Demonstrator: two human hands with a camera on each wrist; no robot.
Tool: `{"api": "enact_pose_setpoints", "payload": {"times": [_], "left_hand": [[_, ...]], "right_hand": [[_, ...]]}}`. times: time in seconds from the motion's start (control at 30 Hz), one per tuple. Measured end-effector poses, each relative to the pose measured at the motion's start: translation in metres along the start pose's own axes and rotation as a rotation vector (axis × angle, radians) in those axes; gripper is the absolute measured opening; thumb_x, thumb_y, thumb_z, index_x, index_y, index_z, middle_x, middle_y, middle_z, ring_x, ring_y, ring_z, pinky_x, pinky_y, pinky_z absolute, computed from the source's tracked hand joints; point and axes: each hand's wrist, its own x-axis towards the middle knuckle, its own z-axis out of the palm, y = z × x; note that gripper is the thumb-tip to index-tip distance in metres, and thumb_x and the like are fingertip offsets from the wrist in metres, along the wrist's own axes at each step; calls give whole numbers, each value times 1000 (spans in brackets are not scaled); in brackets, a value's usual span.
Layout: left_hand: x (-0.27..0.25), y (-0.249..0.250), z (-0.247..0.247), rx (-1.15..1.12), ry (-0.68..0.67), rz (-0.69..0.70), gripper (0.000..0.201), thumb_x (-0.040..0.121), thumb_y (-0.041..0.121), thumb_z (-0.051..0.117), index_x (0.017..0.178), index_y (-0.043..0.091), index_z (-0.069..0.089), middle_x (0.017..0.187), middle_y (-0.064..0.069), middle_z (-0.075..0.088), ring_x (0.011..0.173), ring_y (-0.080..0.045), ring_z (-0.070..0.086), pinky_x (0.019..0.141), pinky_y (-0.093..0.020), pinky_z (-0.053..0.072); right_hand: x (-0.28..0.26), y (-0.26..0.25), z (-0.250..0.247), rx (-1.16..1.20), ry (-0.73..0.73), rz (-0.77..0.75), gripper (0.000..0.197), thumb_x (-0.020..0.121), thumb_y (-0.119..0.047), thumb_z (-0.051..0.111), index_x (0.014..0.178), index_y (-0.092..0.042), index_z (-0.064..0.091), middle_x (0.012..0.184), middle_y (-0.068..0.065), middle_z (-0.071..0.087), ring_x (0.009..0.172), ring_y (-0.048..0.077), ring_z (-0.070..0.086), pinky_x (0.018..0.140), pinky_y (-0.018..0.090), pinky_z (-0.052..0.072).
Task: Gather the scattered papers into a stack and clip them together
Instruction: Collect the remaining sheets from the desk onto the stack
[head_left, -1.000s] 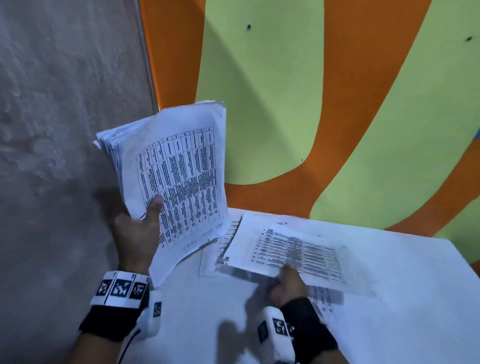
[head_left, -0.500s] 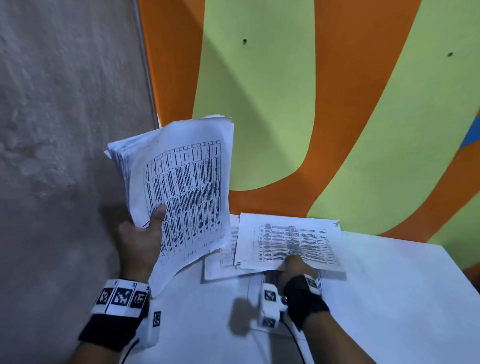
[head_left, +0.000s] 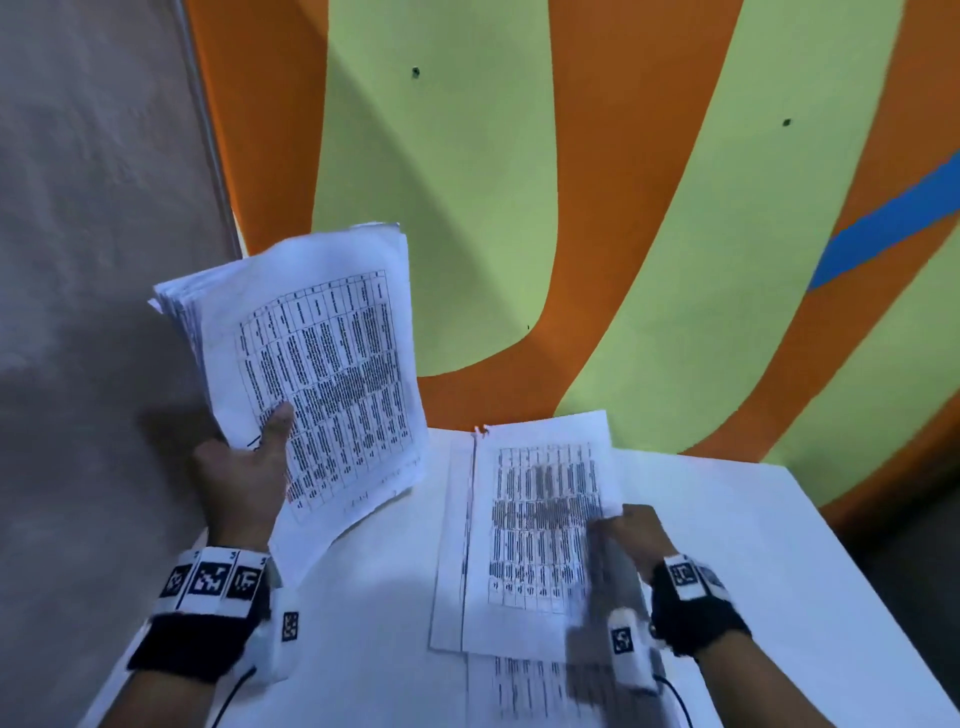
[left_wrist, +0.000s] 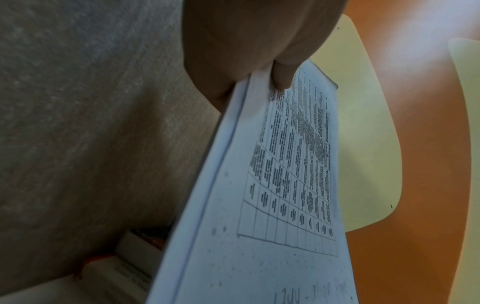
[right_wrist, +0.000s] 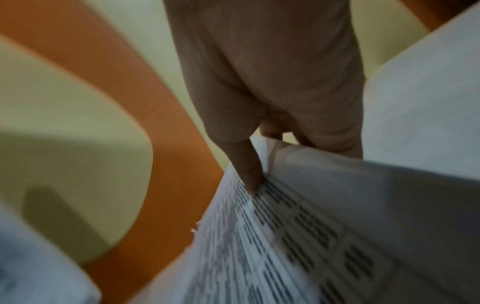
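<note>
Fingers (left_wrist: 281, 76) of left hand (head_left: 244, 473) clamped on uneven table-printed stack (head_left: 317, 364); right hand (head_left: 636, 535) pinching similar sheet (head_left: 540, 525).

- The left hand (head_left: 244, 478) is bare, and its forearm is bare below the strap.
- A black wrist strap (head_left: 195, 644) wraps the left wrist.
- Above that strap sits a white band (head_left: 210, 579) printed with three black-and-white square markers.
- A white camera housing (head_left: 280, 639) with one small square marker is mounted at the inner side of the left wrist; a thin black cable (head_left: 234, 691) runs from it.
- The right hand (head_left: 636, 535) is bare too.
- The right wrist carries a black strap (head_left: 696, 618), a white marker tag (head_left: 685, 574) and a white housing (head_left: 631, 649) with a black cable (head_left: 675, 696).
</note>
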Motion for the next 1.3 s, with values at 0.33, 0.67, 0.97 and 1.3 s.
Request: {"api": "enact_pose_setpoints", "payload": {"times": [0.33, 0.67, 0.97, 1.3], "left_hand": [[-13, 1, -8, 9, 55, -114, 44, 83, 27, 70, 56, 22, 35, 78, -10, 45, 77, -19, 41, 70, -32, 33], [-24, -16, -13, -39, 25, -156, 26, 84, 19, 68, 89, -6, 64, 88, -10, 59, 86, -18, 52, 76, -31, 38], [-45, 2, 27, -144, -143, -166, 36, 83, 17, 69, 113, -1, 62, 110, -9, 63, 102, -16, 58, 85, -28, 42], [-99, 21, 74, -251, -833, -393, 12, 87, 21, 64, 98, 22, 70, 95, 6, 75, 100, -20, 68, 84, -38, 56]], "right_hand": [[5, -28, 79, -400, 88, -2, 29, 82, -28, 68, 95, -6, 55, 115, 19, 61, 102, 34, 63, 69, 27, 45], [-18, -26, 14, 26, -98, -309, 27, 63, -8, 83, 81, 3, 66, 74, 8, 68, 65, 20, 64, 58, 46, 48], [-69, -71, -97, 470, -451, -513, 21, 67, -9, 76, 83, -3, 65, 79, 3, 70, 74, 12, 66, 70, 23, 55], [-49, -46, -61, 387, -409, -284, 55, 74, -32, 77, 113, 4, 62, 119, 17, 65, 112, 30, 59, 98, 37, 43]]}}
